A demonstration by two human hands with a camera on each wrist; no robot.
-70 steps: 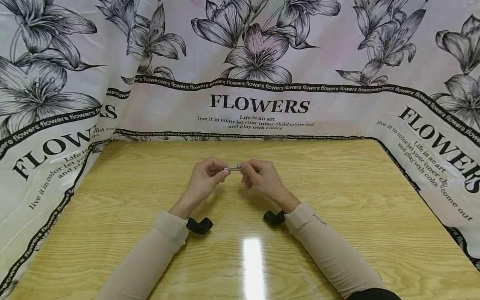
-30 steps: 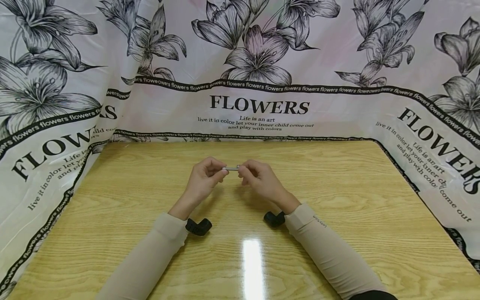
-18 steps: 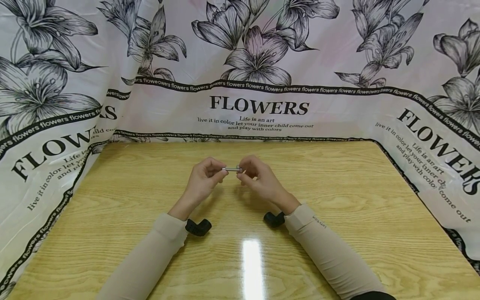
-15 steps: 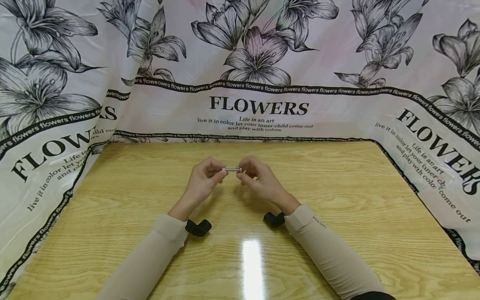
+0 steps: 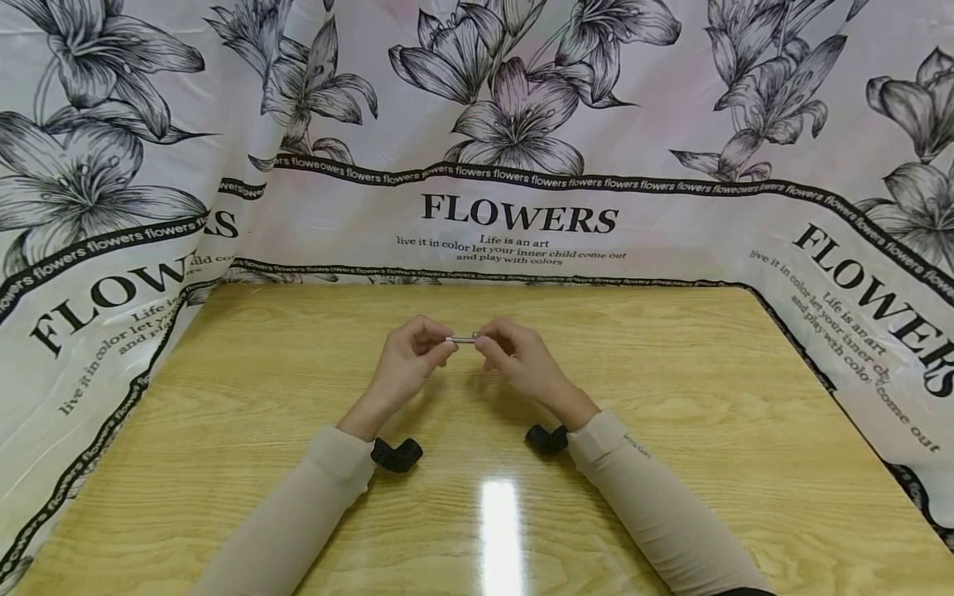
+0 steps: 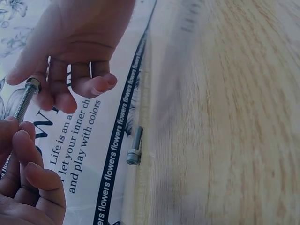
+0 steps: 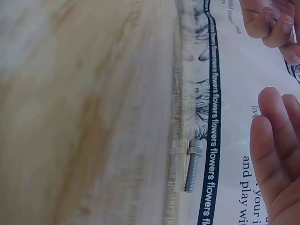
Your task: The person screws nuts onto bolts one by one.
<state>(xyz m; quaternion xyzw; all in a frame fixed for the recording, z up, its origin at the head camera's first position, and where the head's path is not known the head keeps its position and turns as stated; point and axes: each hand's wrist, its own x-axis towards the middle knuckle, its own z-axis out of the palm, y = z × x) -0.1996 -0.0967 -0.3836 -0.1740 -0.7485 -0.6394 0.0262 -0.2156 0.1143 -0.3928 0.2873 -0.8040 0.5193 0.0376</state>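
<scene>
Raised over the table, a silver threaded bolt (image 5: 464,339) spans sideways between the two hands. The left hand (image 5: 406,356) pinches its left end between thumb and fingertips, which hide that end. At the other end sits a small metal nut (image 6: 33,84), with the thumb and forefinger of the right hand (image 5: 522,356) closed about it. The right hand's other fingers (image 7: 265,154) extend loosely in the right wrist view. Lower down, a second bolt (image 6: 136,145) with a nut close to its head lies on the table; it does not show in the head view.
The wood-grain table (image 5: 671,463) has a glossy top with a bright reflection near the front. Flower-printed sheeting (image 5: 522,223) walls in the back and both sides. Black curved mounts (image 5: 397,455) stick out by both wrists, beside the beige sleeves.
Half a second ago the right thumb and forefinger were spread around the nut end; now they have closed on it again. The left hand keeps its pinch, and the head view has shifted slightly.
</scene>
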